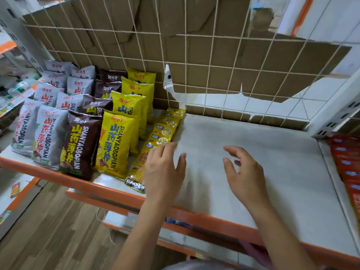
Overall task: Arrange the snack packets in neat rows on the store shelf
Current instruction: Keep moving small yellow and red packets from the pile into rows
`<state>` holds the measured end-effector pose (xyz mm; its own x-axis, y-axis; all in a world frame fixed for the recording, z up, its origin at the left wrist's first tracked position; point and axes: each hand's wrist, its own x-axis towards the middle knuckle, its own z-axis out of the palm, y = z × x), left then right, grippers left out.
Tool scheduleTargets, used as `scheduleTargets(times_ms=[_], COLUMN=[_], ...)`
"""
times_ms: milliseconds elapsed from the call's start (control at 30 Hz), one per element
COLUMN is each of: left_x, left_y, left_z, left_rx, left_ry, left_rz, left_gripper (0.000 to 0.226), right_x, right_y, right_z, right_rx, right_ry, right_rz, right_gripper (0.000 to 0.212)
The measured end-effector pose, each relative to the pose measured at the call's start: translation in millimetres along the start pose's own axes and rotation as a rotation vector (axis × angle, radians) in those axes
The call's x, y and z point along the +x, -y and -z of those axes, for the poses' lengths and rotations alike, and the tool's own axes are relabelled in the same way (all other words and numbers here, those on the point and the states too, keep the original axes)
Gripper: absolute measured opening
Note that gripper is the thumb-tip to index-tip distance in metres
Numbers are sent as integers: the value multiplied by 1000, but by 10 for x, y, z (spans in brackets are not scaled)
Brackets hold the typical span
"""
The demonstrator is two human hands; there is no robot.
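Note:
On the left part of the white shelf (253,162) stand rows of snack packets: grey ones (48,133), brown ones (81,145) and yellow ones (116,141). To their right lies a row of flatter yellow packets (165,129) overlapping toward the back. My left hand (163,170) hovers with relaxed fingers at the near end of that flat row, its fingertips touching or nearly touching the front packet (139,168). My right hand (243,172) hangs over the bare shelf with loosely curled fingers and holds nothing.
A wire grid backed by torn cardboard (194,55) closes the rear. An orange shelf lip (214,221) runs along the front. Red packets (346,162) fill the neighbouring shelf on the right. Lower shelves and a wooden floor (48,230) lie below.

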<state>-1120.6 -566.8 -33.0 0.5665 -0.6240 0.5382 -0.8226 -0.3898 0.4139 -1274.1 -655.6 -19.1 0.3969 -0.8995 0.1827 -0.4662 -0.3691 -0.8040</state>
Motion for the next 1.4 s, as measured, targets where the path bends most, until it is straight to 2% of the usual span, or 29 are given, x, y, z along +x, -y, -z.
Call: scheduleTargets(times_ms=[200,533,700,767,1000,1200,1300,1400], left_x=[-8,-208,-417,-511,-886,-1192,-1300,-1364], left_y=[-752,-1976,-2637,-2942,-4136,-4971,-5347,-5699], left_z=[-353,-763,-921,-1012,-1404,-1739,-1892,-2028], left_rx=[-210,-330,-359,-384,-463,-432,-425,-437], left_ry=[184,419,491,509,579,725,782,834], left_rz=[-160,-357,-381,-418,-537,-634,-688,-730], left_gripper=[31,24,26,25,26,39,46,50], right_x=[-231,-740,-977,-1039,-1174,-1208,-1183,-1130], right_y=[-321,-1033,-1506,-1710,-2404,-2925,-3073,-3217], right_z=[564,1655,2303,2590,3617,4275,4536,4746], right_rx=[-205,-360,-369,-354,-381,-431,-404,-406], right_ry=[-190,-508,-572,-599,-675,-773,-813,-748], right_rz=[-43,-234,-341,-383,-478,-541,-649,-759], right_gripper=[31,31,33,28,34,40,53,67])
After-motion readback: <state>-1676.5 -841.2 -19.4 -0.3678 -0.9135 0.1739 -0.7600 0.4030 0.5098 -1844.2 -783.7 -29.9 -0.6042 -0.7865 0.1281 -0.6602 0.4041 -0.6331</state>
